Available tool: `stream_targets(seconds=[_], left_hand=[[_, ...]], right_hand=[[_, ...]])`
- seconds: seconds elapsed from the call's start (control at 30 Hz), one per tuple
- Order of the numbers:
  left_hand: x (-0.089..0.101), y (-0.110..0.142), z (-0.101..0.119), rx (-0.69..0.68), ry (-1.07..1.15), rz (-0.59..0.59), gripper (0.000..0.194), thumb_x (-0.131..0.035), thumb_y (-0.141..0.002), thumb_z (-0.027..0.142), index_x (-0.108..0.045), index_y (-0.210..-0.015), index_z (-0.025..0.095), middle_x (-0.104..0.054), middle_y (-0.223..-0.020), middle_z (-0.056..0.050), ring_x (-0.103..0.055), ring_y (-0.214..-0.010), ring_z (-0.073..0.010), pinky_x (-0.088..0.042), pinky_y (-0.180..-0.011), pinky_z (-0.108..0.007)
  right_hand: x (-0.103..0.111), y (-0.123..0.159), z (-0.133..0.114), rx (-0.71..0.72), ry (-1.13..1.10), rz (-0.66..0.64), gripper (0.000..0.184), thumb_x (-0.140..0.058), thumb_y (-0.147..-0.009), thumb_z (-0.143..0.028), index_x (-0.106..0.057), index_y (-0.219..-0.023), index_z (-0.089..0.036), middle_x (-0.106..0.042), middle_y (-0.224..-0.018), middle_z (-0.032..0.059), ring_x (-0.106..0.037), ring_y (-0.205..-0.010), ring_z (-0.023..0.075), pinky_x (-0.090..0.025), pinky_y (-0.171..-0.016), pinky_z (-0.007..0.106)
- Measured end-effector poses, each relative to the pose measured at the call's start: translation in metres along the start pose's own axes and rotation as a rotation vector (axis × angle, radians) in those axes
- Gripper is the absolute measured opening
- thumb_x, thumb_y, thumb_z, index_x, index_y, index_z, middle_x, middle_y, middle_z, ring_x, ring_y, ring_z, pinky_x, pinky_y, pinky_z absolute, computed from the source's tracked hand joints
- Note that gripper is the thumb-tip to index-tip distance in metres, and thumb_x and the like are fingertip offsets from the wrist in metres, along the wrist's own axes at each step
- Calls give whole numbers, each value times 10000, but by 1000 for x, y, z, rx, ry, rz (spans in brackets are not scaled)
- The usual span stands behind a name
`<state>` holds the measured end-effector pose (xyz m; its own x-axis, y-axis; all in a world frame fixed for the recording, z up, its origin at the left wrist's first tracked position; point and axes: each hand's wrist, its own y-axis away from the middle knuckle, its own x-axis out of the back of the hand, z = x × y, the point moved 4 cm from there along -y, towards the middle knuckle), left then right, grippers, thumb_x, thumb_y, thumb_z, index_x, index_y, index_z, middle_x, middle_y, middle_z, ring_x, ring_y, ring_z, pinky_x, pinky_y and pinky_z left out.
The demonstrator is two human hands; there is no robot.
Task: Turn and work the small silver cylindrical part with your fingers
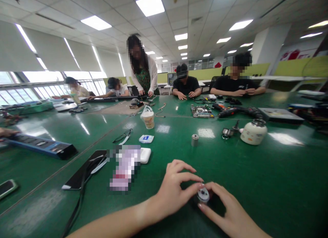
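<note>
Low in the view, close to the table's near side, stands a small round metal cylinder with a pale, flat top that has dark holes in it. My left hand reaches in from the left, its thumb and fingertips touching the far edge of the top. On the other side my right hand pinches the cylinder between thumb and index finger. Its remaining fingers are mostly hidden. A second metal cylinder, bare silver with a ringed top, stands upright on the table farther off, apart from both hands.
On the green table, a cream jar stands right, near small metal parts. Beyond lie a circuit board and a power drill. Left are a black tablet-like slab, white case and cup. Several people sit or stand beyond.
</note>
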<state>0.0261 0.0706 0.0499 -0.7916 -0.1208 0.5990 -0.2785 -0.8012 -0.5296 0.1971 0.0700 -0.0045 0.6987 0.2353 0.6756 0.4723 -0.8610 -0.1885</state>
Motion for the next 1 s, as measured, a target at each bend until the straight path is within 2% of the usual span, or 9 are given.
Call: stream_targets(seconds=[0.13, 0.23, 0.4, 0.5, 0.6, 0.8, 1.0], left_hand=[[6, -2, -27, 96, -204, 12, 94, -749, -811, 322, -792, -894, 323, -685, -1064, -48, -517, -1077, -276, -401, -919, -458], [2, 4, -45, 119, -308, -31, 112, -761, -795, 337, -794, -901, 354, -680, -1117, -54, -478, -1116, -313, -398, -905, -495], [-3, 7, -54, 105, -341, -80, 128, -753, -802, 335, -787, -919, 376, -688, -1163, -36, -463, -1141, -330, -400, -894, -506], [3, 1, -47, 107, -281, -14, 114, -745, -815, 292, -792, -911, 332, -725, -1084, -35, -515, -1105, -305, -404, -904, -486], [8, -2, -29, 65, -133, 40, 126, -707, -854, 256, -769, -959, 286, -760, -980, -19, -583, -1049, -254, -404, -929, -433], [-5, 9, 6, -11, 77, -66, 121, -690, -876, 235, -730, -987, 259, -773, -958, 16, -669, -956, -182, -386, -907, -334], [-11, 12, 11, 8, 87, -74, 124, -642, -907, 223, -719, -1000, 249, -777, -945, 10, -690, -850, -163, -390, -822, -308]], right_hand=[[1, 0, -1, -16, -2, -32, 174, -604, -882, -322, -604, -1037, -243, -650, -1006, 33, -593, -943, 219, -477, -852, 353], [2, 0, -3, -26, -8, -38, 173, -609, -877, -309, -604, -1034, -237, -648, -1005, 37, -588, -942, 220, -470, -856, 361], [3, 0, -7, -25, -15, -40, 170, -614, -870, -302, -607, -1026, -237, -650, -1005, 37, -587, -942, 221, -468, -854, 361], [4, -1, -8, -18, -16, -36, 163, -619, -859, -282, -608, -1017, -241, -651, -990, 30, -590, -932, 218, -472, -847, 354], [4, 0, -7, -10, -14, -22, 160, -623, -855, -275, -608, -1011, -239, -652, -977, 29, -592, -919, 216, -476, -838, 347], [2, 1, -5, 28, -19, 10, 161, -618, -866, -266, -601, -1024, -238, -645, -954, 24, -593, -902, 203, -484, -817, 329], [1, 2, -3, 56, -13, 43, 147, -605, -878, -279, -608, -1020, -238, -653, -963, 31, -607, -914, 205, -498, -817, 322]])
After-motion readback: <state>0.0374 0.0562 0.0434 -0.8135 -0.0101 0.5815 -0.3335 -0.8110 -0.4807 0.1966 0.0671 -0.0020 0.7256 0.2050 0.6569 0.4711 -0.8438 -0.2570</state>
